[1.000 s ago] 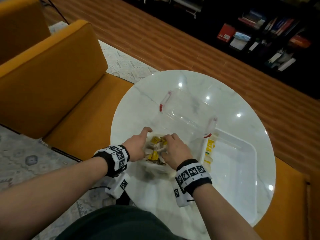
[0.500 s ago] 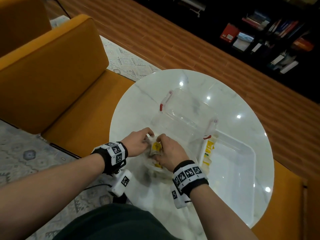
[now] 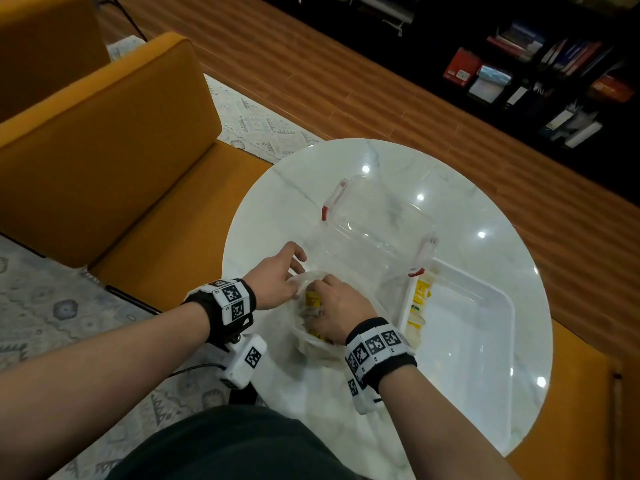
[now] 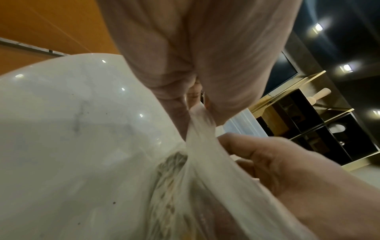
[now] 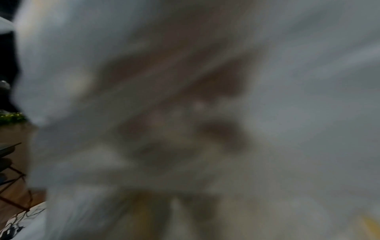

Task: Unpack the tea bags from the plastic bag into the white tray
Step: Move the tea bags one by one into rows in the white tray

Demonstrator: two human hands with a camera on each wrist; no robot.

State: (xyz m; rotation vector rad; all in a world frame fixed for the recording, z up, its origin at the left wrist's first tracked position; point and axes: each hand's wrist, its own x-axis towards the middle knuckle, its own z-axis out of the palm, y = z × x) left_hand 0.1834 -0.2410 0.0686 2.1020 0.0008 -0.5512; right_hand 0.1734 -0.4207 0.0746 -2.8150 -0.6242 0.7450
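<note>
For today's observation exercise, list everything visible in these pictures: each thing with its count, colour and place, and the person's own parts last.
Table: one, round, white marble, in front of the person.
Plastic bag: one, translucent white, on the table's near side.
Tea bags: several, yellow and white, along the tray's left wall; more yellow ones inside the bag.
White tray: one, on the table's right.
Clear box: one, red latches, behind the bag.
Sofa: mustard, left.
Rug: pale, patterned, on the wooden floor.
Bookshelf: dark, far right.
Left hand: pinches the bag's edge.
Right hand: reaches into the bag; fingers hidden.
</note>
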